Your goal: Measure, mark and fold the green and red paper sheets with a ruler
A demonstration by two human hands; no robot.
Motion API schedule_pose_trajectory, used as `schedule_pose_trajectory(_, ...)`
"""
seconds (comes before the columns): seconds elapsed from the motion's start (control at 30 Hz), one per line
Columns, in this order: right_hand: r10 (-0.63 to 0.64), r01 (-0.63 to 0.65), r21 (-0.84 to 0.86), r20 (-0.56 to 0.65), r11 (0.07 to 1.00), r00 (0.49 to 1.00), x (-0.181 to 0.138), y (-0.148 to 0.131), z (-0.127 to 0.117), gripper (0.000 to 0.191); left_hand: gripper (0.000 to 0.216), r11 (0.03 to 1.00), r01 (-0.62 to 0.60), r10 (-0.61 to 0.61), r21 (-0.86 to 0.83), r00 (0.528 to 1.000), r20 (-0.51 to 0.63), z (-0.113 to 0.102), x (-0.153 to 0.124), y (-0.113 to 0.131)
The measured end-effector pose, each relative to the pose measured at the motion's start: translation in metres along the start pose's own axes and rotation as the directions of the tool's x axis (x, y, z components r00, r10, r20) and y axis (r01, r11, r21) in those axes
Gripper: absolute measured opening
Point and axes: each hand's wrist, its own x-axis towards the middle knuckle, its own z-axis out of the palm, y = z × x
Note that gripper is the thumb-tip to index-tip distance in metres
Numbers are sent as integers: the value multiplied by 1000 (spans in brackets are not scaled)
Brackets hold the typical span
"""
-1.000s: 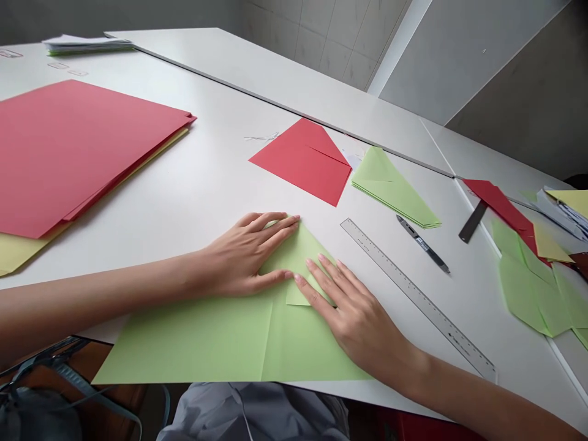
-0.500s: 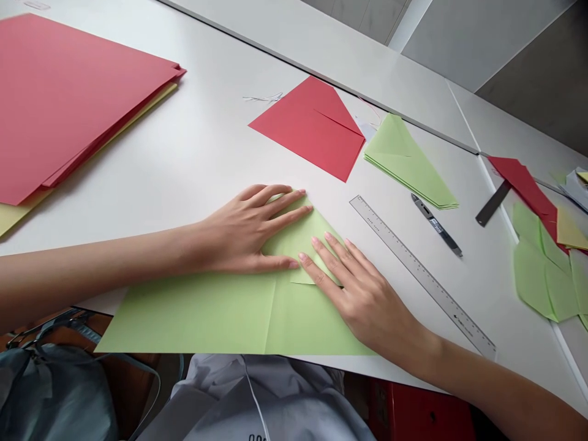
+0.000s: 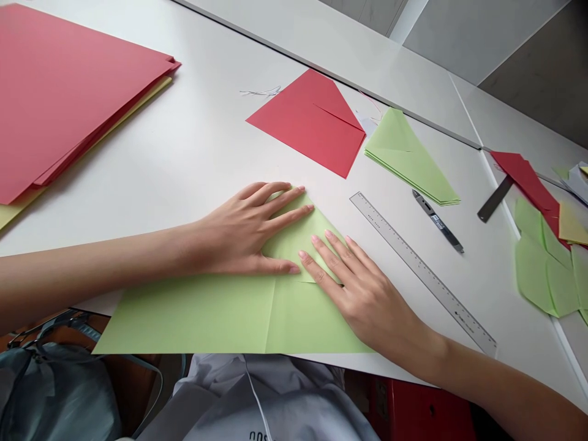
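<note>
The green sheet (image 3: 220, 312) has barely shifted since half a second ago. It lies flat on the table (image 3: 197, 153) under both hands, with its near edge overhanging. Its far corners are folded in to a peak and a centre crease runs toward the person. The left hand (image 3: 243, 236) and right hand (image 3: 362, 294) stay pressed on that peak, each grip spread open and flat (nothing pinched), fingertips nearly meeting. A ruler (image 3: 422, 272) lies just right of the right hand, with a pen (image 3: 437, 220) beyond it. A folded red sheet (image 3: 312, 125) lies past the fingertips.
</note>
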Motion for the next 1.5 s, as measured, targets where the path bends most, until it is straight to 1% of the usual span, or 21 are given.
schedule_pose_trajectory(0.2,18,-18,6,42,1000,999,-1,0,-3,56,94,1000,12,-12,12,1000,3,0,0,3)
schedule_pose_trajectory(0.3,32,-38,107,54,994,998,1,-6,-5,54,94,1000,-2,2,9,1000,-12,1,0,1)
schedule_pose_trajectory(0.33,39,-44,144,34,989,999,3,-10,-5,59,94,1000,-8,8,4,1000,-25,2,0,0)
schedule_pose_trajectory(0.37,55,-55,168,8,984,998,6,-14,-4,68,93,1000,-12,12,1,999,-41,3,0,-1)
schedule_pose_trajectory(0.43,121,-112,157,-44,981,992,16,-23,-1,88,90,999,-33,34,6,996,-79,5,0,-3)
schedule_pose_trajectory(0.53,244,-242,84,-11,967,970,36,-33,2,109,85,997,-71,73,25,991,-109,9,0,-9)
schedule_pose_trajectory(0.6,285,-285,43,21,957,958,49,-35,3,117,85,997,-79,81,18,989,-125,11,0,-12)
schedule_pose_trajectory(0.7,301,-303,11,76,953,951,56,-36,1,121,87,997,-78,79,12,987,-138,12,2,-15)
schedule_pose_trajectory(0.8,327,-328,-15,127,945,937,54,-36,-1,121,85,997,-69,72,33,993,-98,11,3,-14)
schedule_pose_trajectory(0.87,376,-376,-32,138,926,916,54,-36,-1,123,85,997,-58,62,44,995,-84,10,4,-13)
schedule_pose_trajectory(0.93,433,-433,-34,143,901,890,58,-33,0,125,87,997,-66,71,49,992,-100,10,5,-13)
schedule_pose_trajectory(1.03,479,-484,-15,173,875,861,69,-27,1,129,88,994,-90,96,65,990,-105,10,6,-13)
schedule_pose_trajectory(1.13,483,-483,-46,181,874,857,76,-20,2,132,83,993,-84,90,80,993,-75,8,6,-11)
schedule_pose_trajectory(1.23,441,-422,-141,164,896,882,75,-15,2,125,82,991,-85,93,99,992,-86,7,8,-11)
schedule_pose_trajectory(1.3,423,-384,-221,166,896,891,70,-14,1,126,83,990,-85,98,113,988,-116,8,9,-12)
schedule_pose_trajectory(1.37,408,-348,-279,197,895,891,63,-13,-2,127,89,988,-91,111,122,980,-165,9,11,-13)
schedule_pose_trajectory(1.43,399,-323,-304,234,896,886,54,-13,-7,123,94,986,-107,133,128,967,-216,9,14,-12)
schedule_pose_trajectory(1.5,397,-320,-306,237,897,887,44,-14,-10,121,91,985,-118,146,130,961,-236,9,15,-11)
